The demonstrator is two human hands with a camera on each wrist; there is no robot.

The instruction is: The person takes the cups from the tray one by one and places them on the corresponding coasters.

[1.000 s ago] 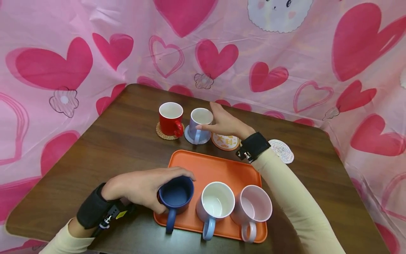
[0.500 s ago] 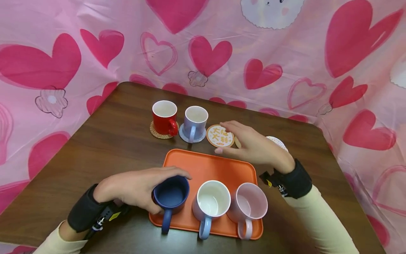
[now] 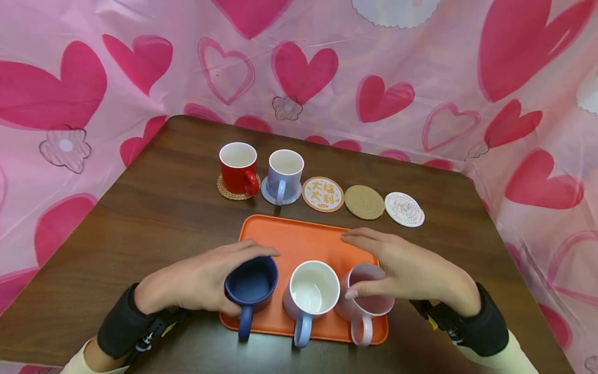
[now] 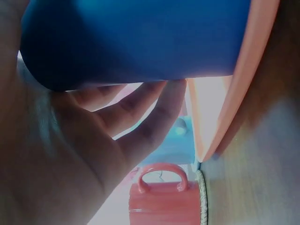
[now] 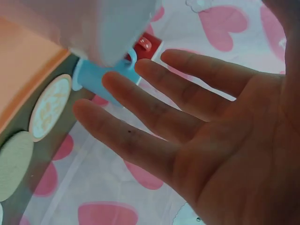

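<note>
My left hand (image 3: 201, 280) grips a navy blue mug (image 3: 252, 284) on the left side of an orange tray (image 3: 294, 236). In the left wrist view, my fingers bend along the wall of the mug (image 4: 140, 42). Over the pink mug (image 3: 374, 305) at the tray's right hovers my right hand (image 3: 411, 267), fingers spread and nothing held. The right wrist view shows its fingers apart and fairly straight. A mug with a white inside and light blue handle (image 3: 313, 293) stands between these two.
Behind the tray, a red mug (image 3: 235, 174) stands on a woven coaster (image 3: 225, 193) and a lavender mug (image 3: 288, 182) on a blue one. Rightward lie an orange-rimmed coaster (image 3: 322, 195), a tan coaster (image 3: 364, 202) and a white speckled coaster (image 3: 404, 210). A pink heart-print cloth (image 3: 303, 130) hangs behind.
My right hand has left the lavender mug and moved right and toward me, over the pink mug. My left hand keeps its grip on the navy mug.
</note>
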